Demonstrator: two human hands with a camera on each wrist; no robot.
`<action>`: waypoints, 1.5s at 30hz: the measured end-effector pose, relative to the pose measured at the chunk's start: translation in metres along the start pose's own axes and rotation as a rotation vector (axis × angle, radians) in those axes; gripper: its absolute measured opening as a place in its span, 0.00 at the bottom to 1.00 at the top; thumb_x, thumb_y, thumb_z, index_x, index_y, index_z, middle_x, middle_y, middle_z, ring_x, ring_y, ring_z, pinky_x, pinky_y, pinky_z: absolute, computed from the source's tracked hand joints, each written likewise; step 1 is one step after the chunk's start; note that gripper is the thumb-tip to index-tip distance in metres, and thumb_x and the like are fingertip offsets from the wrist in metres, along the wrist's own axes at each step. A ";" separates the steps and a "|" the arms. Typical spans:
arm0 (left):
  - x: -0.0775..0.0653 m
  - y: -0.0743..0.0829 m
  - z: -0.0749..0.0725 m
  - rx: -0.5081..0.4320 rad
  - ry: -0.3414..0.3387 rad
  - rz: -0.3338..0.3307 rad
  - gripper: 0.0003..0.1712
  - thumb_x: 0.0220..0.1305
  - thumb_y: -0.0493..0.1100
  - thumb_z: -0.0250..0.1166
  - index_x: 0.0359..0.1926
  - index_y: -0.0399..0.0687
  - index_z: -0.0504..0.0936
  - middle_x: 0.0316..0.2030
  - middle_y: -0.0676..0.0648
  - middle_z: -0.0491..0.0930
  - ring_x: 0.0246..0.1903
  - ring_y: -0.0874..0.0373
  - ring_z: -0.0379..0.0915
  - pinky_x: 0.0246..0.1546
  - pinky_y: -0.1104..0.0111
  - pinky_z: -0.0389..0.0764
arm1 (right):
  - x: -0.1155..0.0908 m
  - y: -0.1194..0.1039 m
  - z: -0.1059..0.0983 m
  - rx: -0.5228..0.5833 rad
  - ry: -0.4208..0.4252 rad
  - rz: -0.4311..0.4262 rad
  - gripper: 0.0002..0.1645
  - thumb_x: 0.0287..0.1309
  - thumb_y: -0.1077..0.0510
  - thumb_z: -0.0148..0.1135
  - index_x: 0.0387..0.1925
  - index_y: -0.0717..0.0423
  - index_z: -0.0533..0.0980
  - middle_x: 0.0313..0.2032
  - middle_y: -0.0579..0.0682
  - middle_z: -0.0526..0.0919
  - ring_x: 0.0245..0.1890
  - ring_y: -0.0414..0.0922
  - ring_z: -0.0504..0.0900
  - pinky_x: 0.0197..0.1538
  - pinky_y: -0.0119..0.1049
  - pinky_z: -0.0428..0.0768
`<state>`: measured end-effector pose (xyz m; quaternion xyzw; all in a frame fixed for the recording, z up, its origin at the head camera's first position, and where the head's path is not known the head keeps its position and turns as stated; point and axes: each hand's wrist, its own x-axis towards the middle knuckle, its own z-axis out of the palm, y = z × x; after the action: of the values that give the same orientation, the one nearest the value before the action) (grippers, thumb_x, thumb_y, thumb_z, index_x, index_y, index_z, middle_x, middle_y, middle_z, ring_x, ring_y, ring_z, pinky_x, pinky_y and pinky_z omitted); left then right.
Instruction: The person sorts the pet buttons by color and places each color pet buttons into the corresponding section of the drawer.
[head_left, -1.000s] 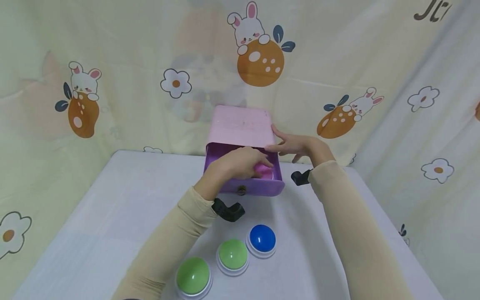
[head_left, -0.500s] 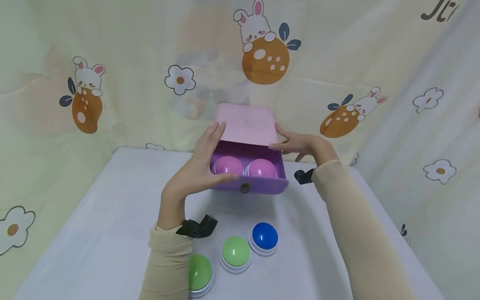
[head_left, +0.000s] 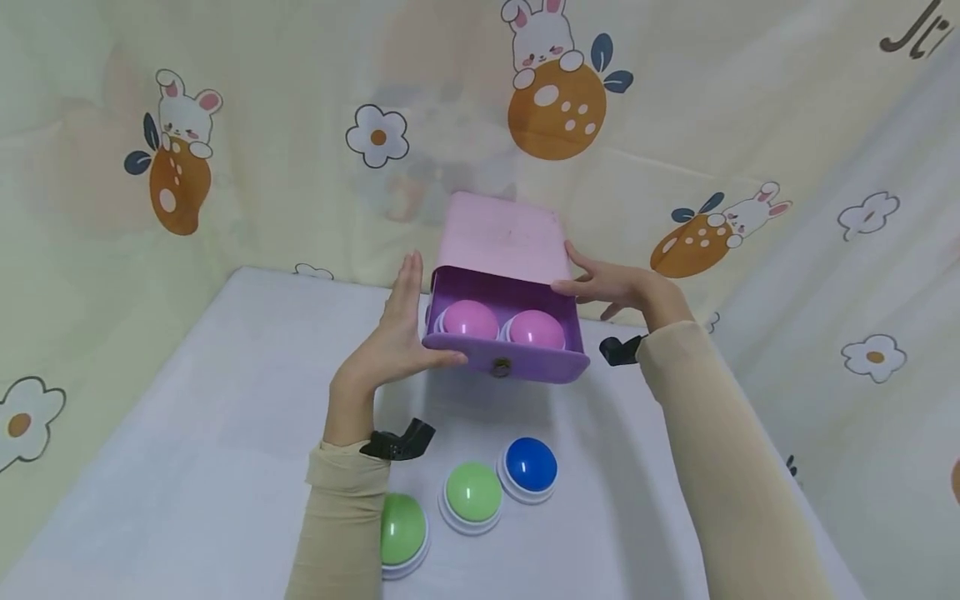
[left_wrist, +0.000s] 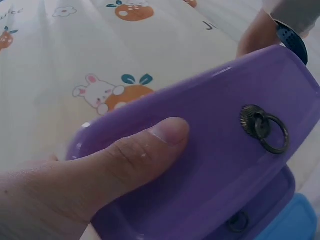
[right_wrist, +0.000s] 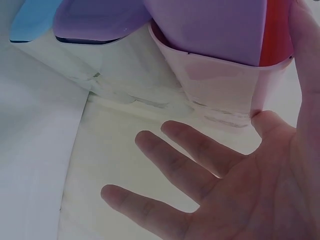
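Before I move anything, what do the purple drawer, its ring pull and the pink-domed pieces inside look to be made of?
Purple drawer: probably smooth plastic, semi-gloss; pale highlights along its rounded edge.
Ring pull: looks like metal, perhaps aged brass or bronze; dark, with a ridged backplate.
Pink-domed pieces: likely glossy plastic; small bright reflections on the domes, though hardness can't be judged.

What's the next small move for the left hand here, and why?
Probably a gentle push to slide the purple drawer shut. It stands open in its pink casing, with two pink dome buttons inside. The left hand has its thumb on the drawer's front, and the right hand touches the casing's side, so it could likely brace.
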<state>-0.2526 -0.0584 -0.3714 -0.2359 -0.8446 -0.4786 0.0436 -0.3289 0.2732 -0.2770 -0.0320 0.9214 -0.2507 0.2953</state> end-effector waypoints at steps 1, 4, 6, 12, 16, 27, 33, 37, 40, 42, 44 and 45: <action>0.002 0.000 0.001 -0.006 0.005 -0.003 0.81 0.37 0.62 0.78 0.70 0.69 0.18 0.72 0.60 0.18 0.74 0.58 0.18 0.71 0.45 0.38 | 0.000 0.000 -0.001 0.002 0.002 -0.003 0.62 0.50 0.23 0.54 0.66 0.19 0.19 0.74 0.58 0.48 0.71 0.59 0.57 0.60 0.63 0.69; 0.007 0.000 0.002 -0.020 0.023 0.001 0.80 0.38 0.61 0.78 0.70 0.68 0.19 0.73 0.58 0.18 0.74 0.56 0.19 0.71 0.44 0.40 | -0.001 -0.002 -0.004 0.005 0.004 -0.016 0.61 0.51 0.24 0.54 0.66 0.19 0.20 0.74 0.58 0.49 0.71 0.59 0.57 0.60 0.63 0.68; 0.009 0.001 0.002 -0.025 0.030 0.001 0.80 0.38 0.60 0.78 0.71 0.68 0.19 0.73 0.58 0.18 0.74 0.56 0.18 0.71 0.44 0.40 | -0.001 -0.003 -0.006 0.008 0.007 -0.020 0.61 0.51 0.24 0.54 0.66 0.19 0.20 0.74 0.57 0.49 0.71 0.59 0.57 0.61 0.63 0.68; 0.012 0.003 0.001 -0.023 0.074 0.001 0.79 0.37 0.61 0.78 0.71 0.68 0.21 0.72 0.62 0.19 0.74 0.58 0.18 0.71 0.44 0.38 | -0.002 -0.004 -0.007 0.007 0.024 -0.023 0.60 0.50 0.24 0.54 0.67 0.19 0.21 0.74 0.57 0.49 0.70 0.59 0.57 0.61 0.62 0.68; 0.015 0.000 0.003 -0.005 0.099 0.006 0.78 0.39 0.62 0.76 0.72 0.66 0.23 0.73 0.60 0.21 0.74 0.57 0.20 0.71 0.44 0.40 | -0.001 -0.003 -0.007 0.024 0.020 -0.025 0.61 0.50 0.24 0.54 0.66 0.18 0.21 0.74 0.57 0.49 0.71 0.58 0.58 0.61 0.63 0.67; 0.026 -0.005 0.014 0.013 0.159 -0.042 0.64 0.49 0.62 0.71 0.75 0.52 0.40 0.75 0.48 0.41 0.75 0.51 0.36 0.72 0.50 0.49 | 0.003 -0.001 -0.005 0.072 -0.003 -0.036 0.58 0.55 0.28 0.53 0.66 0.18 0.19 0.74 0.60 0.47 0.71 0.61 0.55 0.59 0.67 0.66; 0.032 -0.005 0.019 0.012 0.211 -0.028 0.59 0.50 0.60 0.71 0.74 0.45 0.48 0.74 0.44 0.49 0.73 0.48 0.45 0.71 0.51 0.53 | 0.004 0.003 -0.003 0.083 0.009 -0.054 0.56 0.56 0.27 0.51 0.66 0.18 0.21 0.75 0.57 0.42 0.70 0.59 0.57 0.59 0.65 0.68; 0.035 -0.007 0.024 0.002 0.260 -0.005 0.56 0.51 0.59 0.71 0.73 0.43 0.52 0.72 0.43 0.55 0.71 0.48 0.52 0.70 0.52 0.57 | 0.005 0.008 -0.001 0.091 0.016 -0.072 0.54 0.56 0.26 0.50 0.67 0.17 0.23 0.74 0.56 0.46 0.70 0.58 0.58 0.60 0.64 0.68; 0.036 -0.008 0.029 -0.004 0.298 -0.017 0.54 0.52 0.60 0.70 0.72 0.44 0.54 0.70 0.44 0.58 0.69 0.49 0.55 0.69 0.54 0.60 | 0.006 0.011 0.001 0.097 0.018 -0.082 0.53 0.55 0.25 0.49 0.67 0.16 0.24 0.74 0.55 0.48 0.71 0.57 0.57 0.60 0.64 0.68; 0.036 -0.008 0.031 -0.010 0.325 -0.023 0.53 0.52 0.59 0.70 0.72 0.44 0.56 0.69 0.43 0.59 0.68 0.49 0.56 0.68 0.55 0.61 | 0.006 0.012 0.002 0.101 0.019 -0.095 0.52 0.56 0.25 0.48 0.67 0.16 0.24 0.74 0.54 0.47 0.71 0.57 0.57 0.60 0.64 0.67; 0.037 -0.009 0.034 -0.018 0.353 -0.027 0.52 0.52 0.58 0.71 0.71 0.43 0.57 0.68 0.43 0.60 0.68 0.49 0.58 0.68 0.56 0.62 | 0.005 0.013 0.003 0.100 0.025 -0.111 0.51 0.58 0.26 0.46 0.68 0.18 0.24 0.75 0.52 0.44 0.72 0.57 0.55 0.61 0.63 0.67; 0.037 -0.009 0.035 -0.025 0.367 -0.023 0.52 0.52 0.58 0.71 0.71 0.43 0.58 0.67 0.43 0.61 0.67 0.49 0.59 0.68 0.56 0.62 | 0.005 0.014 0.004 0.100 0.029 -0.120 0.50 0.59 0.26 0.45 0.68 0.19 0.24 0.76 0.50 0.41 0.72 0.57 0.54 0.62 0.63 0.66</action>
<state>-0.2842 -0.0201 -0.3866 -0.1355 -0.8192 -0.5244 0.1884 -0.3293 0.2824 -0.2886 -0.0688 0.9082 -0.3143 0.2676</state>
